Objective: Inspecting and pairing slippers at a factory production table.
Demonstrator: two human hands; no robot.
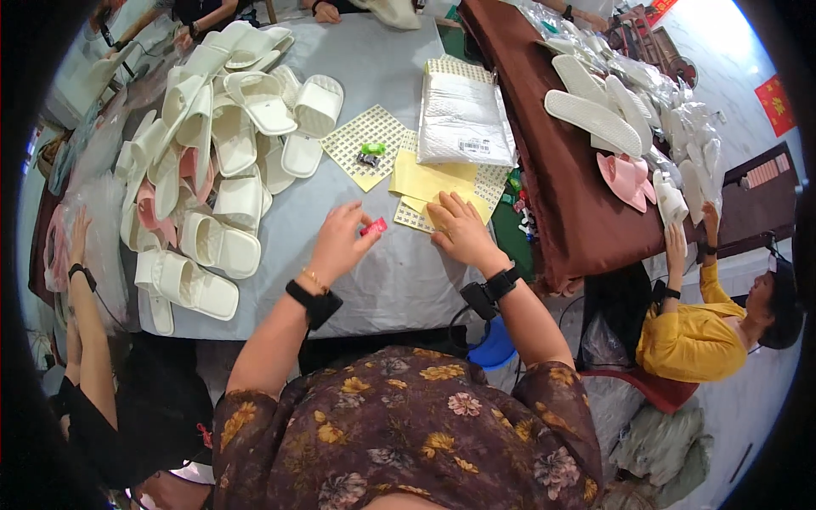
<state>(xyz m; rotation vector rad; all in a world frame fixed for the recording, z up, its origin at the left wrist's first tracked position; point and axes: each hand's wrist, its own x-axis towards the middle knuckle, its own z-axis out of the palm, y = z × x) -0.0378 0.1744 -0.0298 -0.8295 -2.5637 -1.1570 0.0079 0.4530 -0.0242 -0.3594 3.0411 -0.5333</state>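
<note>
A small red packet-like piece (374, 227) is pinched between thumb and fingers of my left hand (340, 242), just above the grey-covered table. My right hand (463, 231) lies with fingers spread on yellow paper (433, 177), touching the edge of a sheet of small printed stickers (493, 189). Another sticker sheet (357, 136) lies farther off, turned at an angle. On it sit a small green piece (372, 149) and a small black one (368, 160), too small to name. Behind the yellow paper rests a white padded mailing bag (466, 119).
White open-toe slippers (225, 229) are heaped at the left, pink slippers (153, 212) among them. A brown-covered table (561, 187) stands at the right with more slippers (595, 119) and plastic bags. A person in yellow (693, 340) works there; others' hands show left and far.
</note>
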